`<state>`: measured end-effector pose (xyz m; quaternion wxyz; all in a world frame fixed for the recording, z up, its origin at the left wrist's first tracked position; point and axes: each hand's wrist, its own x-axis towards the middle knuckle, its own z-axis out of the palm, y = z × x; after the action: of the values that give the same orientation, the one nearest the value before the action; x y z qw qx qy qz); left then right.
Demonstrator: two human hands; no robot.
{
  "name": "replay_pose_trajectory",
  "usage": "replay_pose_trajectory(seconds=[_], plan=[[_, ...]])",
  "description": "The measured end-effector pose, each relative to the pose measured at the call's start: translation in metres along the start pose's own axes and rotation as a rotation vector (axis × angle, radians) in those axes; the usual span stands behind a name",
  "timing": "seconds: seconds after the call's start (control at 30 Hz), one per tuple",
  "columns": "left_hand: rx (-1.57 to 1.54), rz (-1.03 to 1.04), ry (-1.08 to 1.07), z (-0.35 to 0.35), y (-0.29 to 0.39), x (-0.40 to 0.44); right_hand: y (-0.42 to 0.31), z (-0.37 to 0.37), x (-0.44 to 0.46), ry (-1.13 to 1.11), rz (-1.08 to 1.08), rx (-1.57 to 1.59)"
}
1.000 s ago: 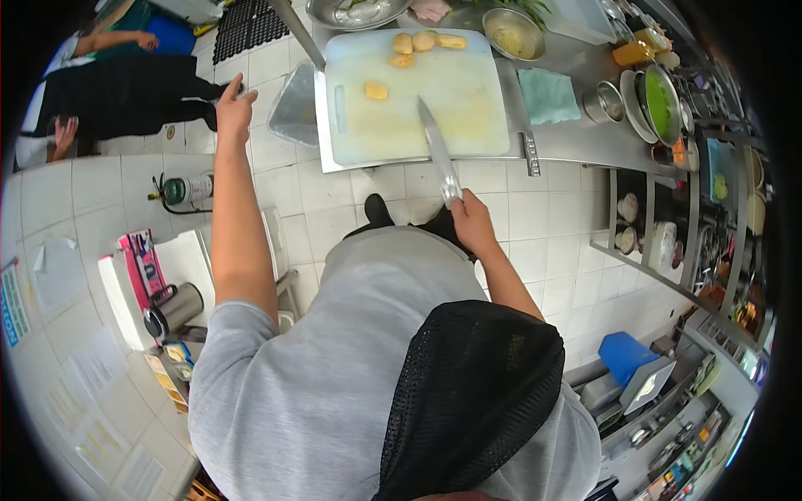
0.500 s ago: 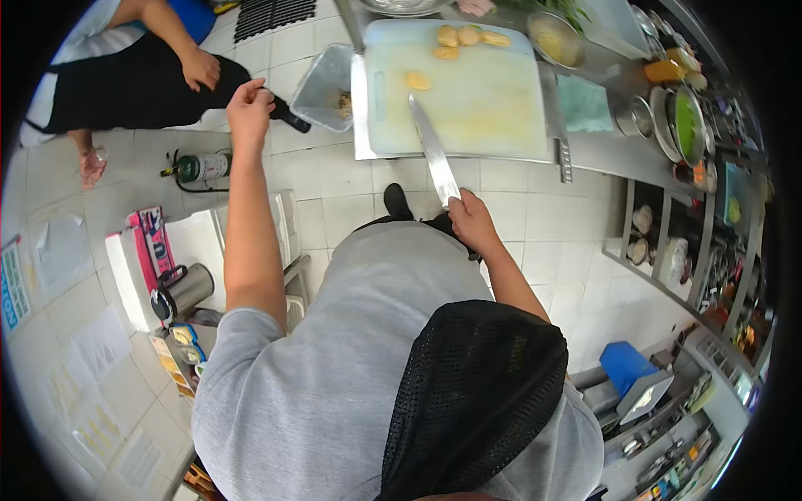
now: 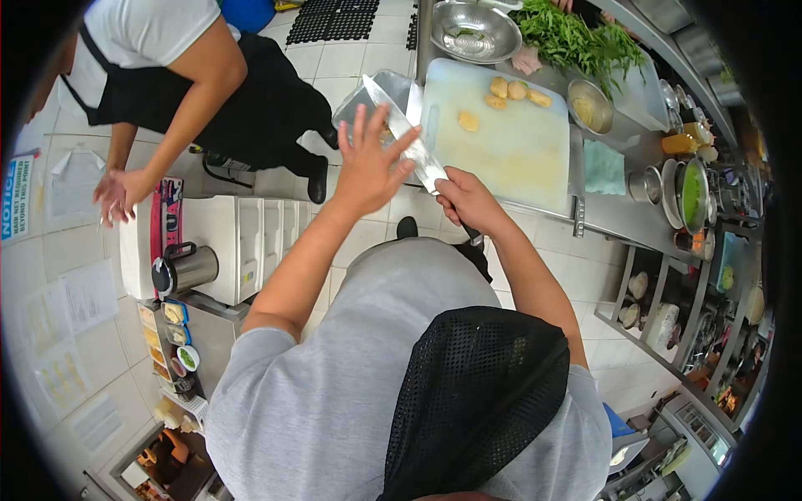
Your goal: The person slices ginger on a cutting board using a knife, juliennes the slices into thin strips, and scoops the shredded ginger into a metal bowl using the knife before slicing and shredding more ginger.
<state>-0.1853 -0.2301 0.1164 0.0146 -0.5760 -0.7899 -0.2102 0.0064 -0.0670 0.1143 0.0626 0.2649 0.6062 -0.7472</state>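
A large knife point(image 3: 415, 153) is in my right hand point(image 3: 469, 199), its fingers wrapped round the handle end and the blade pointing up and to the left. Close to the blade, my left hand point(image 3: 373, 164) is raised with its fingers spread; whether it touches the blade I cannot tell. The white cutting board point(image 3: 510, 154) lies on the steel counter beyond my right hand. Several peeled yellowish pieces point(image 3: 499, 86) sit near its far edge, and one more piece point(image 3: 468, 122) lies apart, towards the left side.
A co-worker in a black apron point(image 3: 251, 100) stands at the left. Behind my left hand is a grey bin point(image 3: 344, 105). Round the board are a steel colander point(image 3: 476, 32), leafy greens point(image 3: 568, 37), a bowl point(image 3: 590, 107) and a green cloth point(image 3: 603, 167). Shelves point(image 3: 668, 288) stand at the right.
My left hand has come in from the left towards the knife, its fingers now spread. The blade tilts further left, away from the board. The co-worker has come nearer, and the view has shifted.
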Motion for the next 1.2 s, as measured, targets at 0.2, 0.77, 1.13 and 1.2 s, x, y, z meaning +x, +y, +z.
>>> replay_pose_trajectory(seconds=[0.2, 0.77, 1.13, 1.2], plan=[[0.004, -0.155, 0.253, 0.009, -0.068, 0.061, -0.018, -0.016, -0.036, 0.049, 0.025, -0.131], [0.044, -0.605, 0.188, 0.114, -0.115, 0.115, 0.061, -0.078, -0.172, 0.713, 0.170, -0.301], [-0.214, -0.287, 0.112, 0.161, 0.061, 0.137, 0.093, -0.184, -0.158, 0.444, 0.292, -0.452], [-0.250, -0.261, 0.113, 0.171, 0.074, 0.137, 0.105, -0.203, -0.157, 0.395, 0.304, -0.398]])
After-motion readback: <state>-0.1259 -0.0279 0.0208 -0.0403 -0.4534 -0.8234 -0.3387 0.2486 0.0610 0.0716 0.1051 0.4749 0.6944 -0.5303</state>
